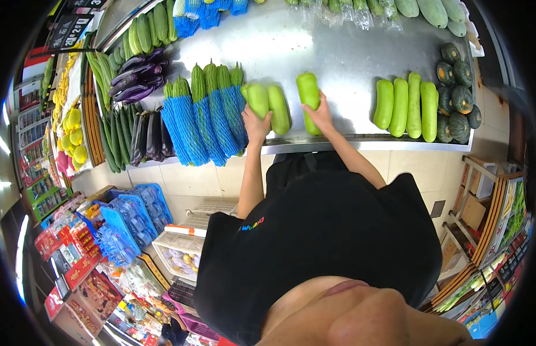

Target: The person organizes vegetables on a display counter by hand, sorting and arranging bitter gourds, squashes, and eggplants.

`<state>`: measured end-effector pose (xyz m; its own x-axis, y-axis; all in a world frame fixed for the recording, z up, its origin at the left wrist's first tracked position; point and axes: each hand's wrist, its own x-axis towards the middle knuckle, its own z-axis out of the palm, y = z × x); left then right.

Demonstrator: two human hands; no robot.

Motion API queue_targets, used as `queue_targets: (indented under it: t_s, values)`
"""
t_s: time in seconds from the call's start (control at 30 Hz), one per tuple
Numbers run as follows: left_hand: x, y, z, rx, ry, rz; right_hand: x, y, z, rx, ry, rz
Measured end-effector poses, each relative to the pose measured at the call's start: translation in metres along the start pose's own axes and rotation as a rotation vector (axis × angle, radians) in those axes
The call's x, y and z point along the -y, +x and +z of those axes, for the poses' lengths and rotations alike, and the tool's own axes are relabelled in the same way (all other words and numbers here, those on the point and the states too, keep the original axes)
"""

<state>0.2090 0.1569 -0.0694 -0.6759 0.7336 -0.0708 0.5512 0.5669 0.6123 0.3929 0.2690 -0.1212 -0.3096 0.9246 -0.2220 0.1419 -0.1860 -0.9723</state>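
My left hand [256,124] grips the lower end of a pale green gourd [258,99], beside another gourd [278,110] lying on the metal counter. Part of one more gourd shows behind the held one. To the right, my right hand [320,113] is closed around the side of a light green gourd [308,90] that points away from me. Several bitter melons in blue foam netting [194,129] lie close at the left of my left hand. A row of several light green gourds [399,108] lies farther right on the counter.
Dark green pumpkins [461,99] are heaped at the counter's right end. Purple eggplants [138,78], dark eggplants [155,136] and cucumbers [116,138] lie at the left. The counter's metal front edge [363,146] runs before my body. Blue crates [125,218] stand behind me at the left.
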Motion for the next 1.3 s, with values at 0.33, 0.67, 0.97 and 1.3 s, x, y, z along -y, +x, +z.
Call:
queue_targets:
  t_s: [0.33, 0.67, 0.97, 1.3]
  values:
    - [0.010, 0.000, -0.001, -0.004, 0.002, 0.125, -0.015, -0.030, 0.041, -0.010, -0.544, -0.102]
    - [-0.012, -0.004, -0.014, -0.089, 0.062, 0.195, 0.043, 0.013, -0.190, -0.563, -0.969, -0.376]
    - [-0.110, -0.006, 0.022, 0.055, -0.330, 0.485, -0.006, 0.008, -0.386, -0.656, -1.369, -0.190]
    - [-0.156, -0.080, 0.079, 0.571, -0.640, 0.298, -0.012, -0.008, -0.364, -0.559, -0.627, 0.097]
